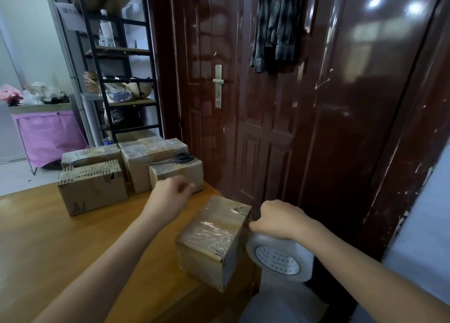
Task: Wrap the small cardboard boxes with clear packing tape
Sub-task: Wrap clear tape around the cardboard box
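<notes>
A small cardboard box (pixel 214 239) stands at the right edge of the wooden table (pixel 60 244), its top covered in wrinkled clear tape. My right hand (pixel 277 219) grips the clear packing tape roll (pixel 280 259) just right of the box, by its right side. My left hand (pixel 170 196) hovers blurred over the table behind the box, fingers loosely curled and holding nothing, close to a taped box (pixel 176 174) with black scissors (pixel 175 159) lying on top.
Three more boxes (pixel 92 186) are grouped at the table's far side. A dark red door (pixel 280 103) stands right behind the table edge. A black shelf rack (pixel 119 66) and a pink bin (pixel 51 137) stand at the left.
</notes>
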### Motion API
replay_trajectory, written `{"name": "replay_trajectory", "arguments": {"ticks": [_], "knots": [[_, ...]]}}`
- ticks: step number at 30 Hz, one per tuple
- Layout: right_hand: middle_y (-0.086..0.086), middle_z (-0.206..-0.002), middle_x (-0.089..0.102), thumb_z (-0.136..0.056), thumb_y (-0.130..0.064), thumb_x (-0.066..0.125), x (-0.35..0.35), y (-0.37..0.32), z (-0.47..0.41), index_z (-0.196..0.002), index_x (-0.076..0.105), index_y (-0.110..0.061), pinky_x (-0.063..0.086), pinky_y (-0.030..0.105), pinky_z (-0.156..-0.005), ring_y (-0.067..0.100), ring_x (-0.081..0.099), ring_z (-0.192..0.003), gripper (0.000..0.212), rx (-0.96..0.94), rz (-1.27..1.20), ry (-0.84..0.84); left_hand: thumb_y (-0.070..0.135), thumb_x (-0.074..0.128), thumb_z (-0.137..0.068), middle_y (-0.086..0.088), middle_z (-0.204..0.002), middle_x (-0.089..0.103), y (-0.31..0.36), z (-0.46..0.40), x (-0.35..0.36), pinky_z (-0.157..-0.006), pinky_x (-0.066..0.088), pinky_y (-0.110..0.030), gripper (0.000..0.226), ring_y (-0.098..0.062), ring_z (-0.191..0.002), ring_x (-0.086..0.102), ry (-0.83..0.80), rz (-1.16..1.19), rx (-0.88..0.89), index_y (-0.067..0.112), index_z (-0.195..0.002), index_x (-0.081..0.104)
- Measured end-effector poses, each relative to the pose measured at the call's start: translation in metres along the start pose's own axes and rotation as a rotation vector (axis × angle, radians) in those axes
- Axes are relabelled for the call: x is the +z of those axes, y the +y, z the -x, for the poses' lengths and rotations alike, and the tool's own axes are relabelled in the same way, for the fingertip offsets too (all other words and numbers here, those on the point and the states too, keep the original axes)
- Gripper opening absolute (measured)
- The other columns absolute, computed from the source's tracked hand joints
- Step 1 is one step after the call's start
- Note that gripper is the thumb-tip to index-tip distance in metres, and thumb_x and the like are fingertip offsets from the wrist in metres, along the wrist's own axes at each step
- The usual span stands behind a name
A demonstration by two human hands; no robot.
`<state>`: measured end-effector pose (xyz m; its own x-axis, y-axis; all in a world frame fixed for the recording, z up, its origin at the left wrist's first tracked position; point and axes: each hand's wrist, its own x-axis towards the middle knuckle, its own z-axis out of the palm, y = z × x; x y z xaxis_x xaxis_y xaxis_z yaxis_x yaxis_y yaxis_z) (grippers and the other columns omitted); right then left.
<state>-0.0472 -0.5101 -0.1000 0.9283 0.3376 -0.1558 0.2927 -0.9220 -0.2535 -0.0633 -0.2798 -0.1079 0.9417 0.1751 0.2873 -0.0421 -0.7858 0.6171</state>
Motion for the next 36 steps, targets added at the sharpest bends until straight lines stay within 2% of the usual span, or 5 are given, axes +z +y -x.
{"name": "replay_trajectory", "arguments": {"ticks": [6,17,23,29,36], "knots": [[-0.011,-0.035,0.028,-0.085,-0.046,0.064,-0.025,-0.002,-0.001,-0.051,0.038,-0.017,0.021,0.028,-0.045,0.009,0.026,-0.036,0.052,-0.047,-0.191,-0.049,0.072,0.053,-0.082,0.013,-0.157,0.007,0.046,0.044,0.007,-0.114,0.028,-0.05,0.084,-0.021,-0.146,0.011,-0.513,-0.283,0.205,0.037,-0.15,0.017],[0.012,-0.084,0.066,-0.092,-0.034,0.063,-0.079,-0.041,-0.042,-0.104,0.068,0.003,0.05,0.031,-0.074,0.019,0.063,-0.073,0.039,-0.28,-0.925,0.066,0.016,0.063,-0.092,-0.003,-0.125,0.056,-0.01,0.004,-0.031,-0.082,0.053,-0.028,0.053,-0.021,-0.103,0.063,-0.47,0.579,-0.269,0.035,-0.137,0.042],[0.016,-0.108,0.07,-0.075,-0.042,0.073,-0.049,-0.033,-0.063,-0.123,0.064,-0.006,0.056,0.037,-0.084,0.027,0.069,-0.093,0.061,-0.592,-1.33,-0.094,0.028,0.038,-0.102,0.001,-0.124,0.054,-0.015,0.008,-0.021,-0.092,0.045,-0.034,0.035,-0.018,-0.112,0.048,-0.124,-0.537,0.216,0.029,-0.132,0.056],[0.011,-0.098,0.073,-0.056,-0.075,0.076,0.022,-0.039,-0.069,-0.11,0.067,-0.007,0.056,0.031,-0.079,0.021,0.069,-0.093,0.088,-0.567,-1.523,-0.015,0.077,0.036,-0.086,-0.013,-0.156,0.031,0.008,0.023,-0.011,-0.108,0.037,-0.041,0.091,-0.03,-0.139,0.035,-0.351,-0.556,0.056,0.014,-0.152,0.027],[0.003,-0.069,0.068,-0.084,-0.061,0.052,0.014,-0.028,-0.039,-0.077,0.071,-0.011,0.052,0.038,-0.082,0.016,0.065,-0.069,0.054,-0.546,-1.3,0.171,0.054,0.048,-0.095,-0.013,-0.162,0.01,0.007,0.032,0.005,-0.12,0.016,-0.042,0.084,-0.029,-0.149,0.013,-0.172,-0.678,0.053,0.011,-0.156,0.008]]}}
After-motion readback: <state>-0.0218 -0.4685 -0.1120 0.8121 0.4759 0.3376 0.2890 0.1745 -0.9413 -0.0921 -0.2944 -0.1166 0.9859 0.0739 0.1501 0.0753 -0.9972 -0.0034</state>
